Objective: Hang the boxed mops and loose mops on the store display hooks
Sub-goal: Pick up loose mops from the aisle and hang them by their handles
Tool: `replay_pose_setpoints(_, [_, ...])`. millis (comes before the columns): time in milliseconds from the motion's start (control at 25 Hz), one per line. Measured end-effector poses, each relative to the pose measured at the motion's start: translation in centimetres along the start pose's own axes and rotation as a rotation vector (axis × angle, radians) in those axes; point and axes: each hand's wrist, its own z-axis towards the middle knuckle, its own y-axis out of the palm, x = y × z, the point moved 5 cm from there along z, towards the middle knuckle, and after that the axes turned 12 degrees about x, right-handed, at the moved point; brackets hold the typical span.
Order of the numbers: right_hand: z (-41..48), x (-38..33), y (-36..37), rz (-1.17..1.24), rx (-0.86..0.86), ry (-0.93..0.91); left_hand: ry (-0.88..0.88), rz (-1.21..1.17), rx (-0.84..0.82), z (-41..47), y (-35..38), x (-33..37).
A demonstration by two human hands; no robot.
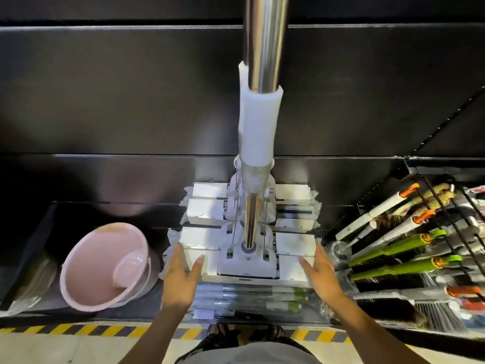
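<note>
Head view: a mop (258, 132) with a chrome pole, white foam sleeve and flat white head hangs against the black panel (118, 88), above the shelf's (262, 315) front edge. Left hand (181, 278) and right hand (321, 275) flank the head, fingers spread, gripping nothing.

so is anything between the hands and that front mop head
Nothing visible. The left hand and right hand are open on either side of the front mop head, fingers at its white pads with no object between. The pink bucket sits off to the left and the brushes to the right, both clear.
</note>
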Motion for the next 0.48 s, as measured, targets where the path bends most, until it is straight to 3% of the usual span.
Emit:
replay_pose_setpoints(200, [0.1,-0.7,-0.5,-0.059,0.091,0.051,0.192,0.117,0.032,2.5,-1.3,1.9])
replay_pose_setpoints(360, [1.9,-1.9,-0.9,-0.025,0.105,0.146,0.221,0.195,-0.037,6.7,-0.4,3.8])
replay_pose_setpoints(480, [3.5,-2.9,-1.0,0.068,0.129,0.216,0.197,0.088,-0.117,8.6,0.9,4.9])
